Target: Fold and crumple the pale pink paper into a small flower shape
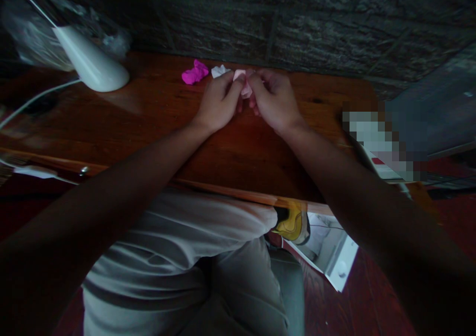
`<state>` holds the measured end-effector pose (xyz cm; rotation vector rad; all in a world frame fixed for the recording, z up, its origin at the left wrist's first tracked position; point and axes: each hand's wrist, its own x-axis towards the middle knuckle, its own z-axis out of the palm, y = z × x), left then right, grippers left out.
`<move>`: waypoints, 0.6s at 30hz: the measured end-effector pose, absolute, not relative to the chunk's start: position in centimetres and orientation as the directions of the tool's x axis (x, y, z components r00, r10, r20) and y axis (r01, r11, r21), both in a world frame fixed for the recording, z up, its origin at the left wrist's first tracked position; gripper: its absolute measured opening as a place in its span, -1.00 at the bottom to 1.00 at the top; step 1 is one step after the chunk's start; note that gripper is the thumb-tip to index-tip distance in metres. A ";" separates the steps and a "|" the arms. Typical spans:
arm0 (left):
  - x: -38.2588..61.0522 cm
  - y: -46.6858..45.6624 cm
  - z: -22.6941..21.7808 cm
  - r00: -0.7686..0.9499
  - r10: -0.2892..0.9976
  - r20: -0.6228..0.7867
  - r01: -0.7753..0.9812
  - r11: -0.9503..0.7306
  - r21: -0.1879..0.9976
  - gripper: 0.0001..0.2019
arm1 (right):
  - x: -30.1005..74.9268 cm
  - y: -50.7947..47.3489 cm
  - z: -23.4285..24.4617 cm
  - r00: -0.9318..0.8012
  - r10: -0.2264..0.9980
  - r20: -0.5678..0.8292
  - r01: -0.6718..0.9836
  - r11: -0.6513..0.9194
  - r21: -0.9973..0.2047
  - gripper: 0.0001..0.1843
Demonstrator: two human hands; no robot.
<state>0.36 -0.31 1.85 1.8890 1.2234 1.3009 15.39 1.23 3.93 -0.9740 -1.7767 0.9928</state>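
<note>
Facing a dark, rough stone-block wall (308, 33) across a glossy reddish-brown wooden tabletop (156, 102), sitting in dim light. Wearing loose grey-beige cloth trousers (167, 236), resting the lap against or just under the tabletop's near edge. Showing below, toward the right, a yellow-and-black shoe (293, 222), as far as can be told, beside an open white box (339, 271) on dark red floorboards (372, 281).

Stretching both bare forearms over the tabletop, bringing the hands close together near its far side. Clamping a small, crumpled, pale pink piece (246, 92), seemingly paper, between the left hand (222, 100) and the right hand (275, 98), laying both thumbs along it and curling the other fingers below. Not showing clearly whether touching the wood or hovering just above.

Seeing a crumpled white piece (220, 70) just beyond the left hand, and next to that, farther left, a crumpled bright magenta piece (195, 73). Judging by the layout, counting the white and magenta pieces as already set down, and the pale pink piece as being worked on, not yet released.

Noting at the left a smooth white tapered lamp base (94, 65), and behind it a crinkled clear plastic bag (31, 33).
</note>
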 end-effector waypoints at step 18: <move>0.9 -0.4 2.0 -0.004 0.894 0.447 0.365 -0.415 0.834 -0.64 | 15.4 1.0 4.2 -0.310 0.898 0.313 0.279 0.401 -0.873 -0.59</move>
